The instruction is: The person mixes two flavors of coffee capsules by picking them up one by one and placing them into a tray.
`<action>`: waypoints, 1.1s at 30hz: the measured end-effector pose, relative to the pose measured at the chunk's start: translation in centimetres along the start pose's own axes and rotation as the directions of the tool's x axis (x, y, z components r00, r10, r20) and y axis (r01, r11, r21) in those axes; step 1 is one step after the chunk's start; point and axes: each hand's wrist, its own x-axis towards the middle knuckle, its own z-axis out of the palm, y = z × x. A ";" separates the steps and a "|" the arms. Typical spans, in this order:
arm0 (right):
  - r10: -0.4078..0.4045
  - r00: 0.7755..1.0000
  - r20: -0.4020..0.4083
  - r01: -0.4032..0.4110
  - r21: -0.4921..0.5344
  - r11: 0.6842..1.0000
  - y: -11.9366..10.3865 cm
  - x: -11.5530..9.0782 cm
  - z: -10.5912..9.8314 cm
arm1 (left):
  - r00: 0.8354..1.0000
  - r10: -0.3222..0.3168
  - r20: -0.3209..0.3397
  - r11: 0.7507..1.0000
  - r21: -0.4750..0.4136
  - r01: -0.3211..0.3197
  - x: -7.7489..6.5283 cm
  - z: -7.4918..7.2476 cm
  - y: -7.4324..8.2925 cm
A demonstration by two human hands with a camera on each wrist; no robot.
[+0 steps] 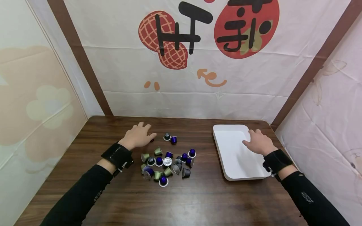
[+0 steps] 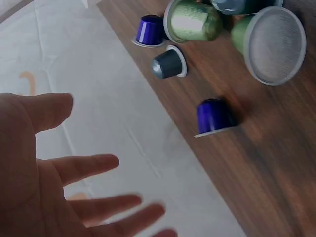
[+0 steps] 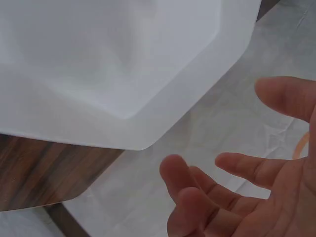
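My left hand (image 1: 138,136) is over the far left of the table, fingers spread and holding nothing. A blue coffee capsule (image 2: 212,116) lies near it, mostly hidden by the hand in the head view. Right of that hand are a dark teal capsule (image 1: 167,136) and another blue capsule (image 1: 173,140). A loose cluster of green, blue and grey capsules, among them a silver-lidded capsule (image 1: 167,161), lies nearer to me. My right hand (image 1: 260,143) is over the right side of a white tray (image 1: 233,157), thumb apart from loosely bent fingers, with nothing in its grasp.
The brown wooden table (image 1: 198,201) ends at a printed cloth backdrop (image 1: 124,78) just beyond the capsules and the tray. Cloth panels also stand along both sides. Bare wood shows between the cluster and the tray.
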 end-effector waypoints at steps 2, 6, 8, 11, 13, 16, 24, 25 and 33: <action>0.027 0.999 0.026 -0.027 -0.013 1.000 0.8 -0.3 0.2 | 1.000 0.010 0.020 1.000 -0.014 -0.010 0.0 0.1 -0.5; 0.080 0.993 0.085 -0.076 -0.054 0.996 2.4 -0.8 0.8 | 0.998 0.022 0.060 0.999 -0.028 -0.021 -0.1 0.4 -1.6; 0.096 0.989 0.113 -0.088 -0.068 0.994 3.0 -1.1 1.1 | 0.997 0.025 0.079 0.999 -0.031 -0.023 -0.1 0.6 -2.1; 0.108 0.983 0.150 -0.098 -0.072 0.993 3.7 -1.5 1.7 | 0.994 0.020 0.107 0.999 -0.032 -0.016 0.0 1.0 -2.9; 0.105 0.978 0.180 -0.096 -0.060 0.994 4.2 -2.0 2.1 | 0.992 0.012 0.123 1.000 -0.026 -0.009 0.1 1.2 -3.4; 0.100 0.970 0.220 -0.098 -0.021 0.995 4.9 -2.8 2.9 | 0.990 0.000 0.144 1.000 -0.025 0.004 0.4 1.5 -4.0; 0.115 0.957 0.265 -0.166 0.178 0.970 6.0 -4.1 4.8 | 0.985 -0.003 0.175 0.998 -0.054 0.013 1.2 2.2 -4.7; 0.106 0.961 0.256 -0.158 0.194 0.968 6.2 -4.1 5.1 | 0.984 -0.002 0.180 0.998 -0.062 0.014 1.3 2.3 -4.8; 0.077 0.985 0.158 -0.106 0.191 0.976 6.8 -4.2 7.6 | 0.983 -0.002 0.184 0.996 -0.090 0.019 1.6 3.4 -5.3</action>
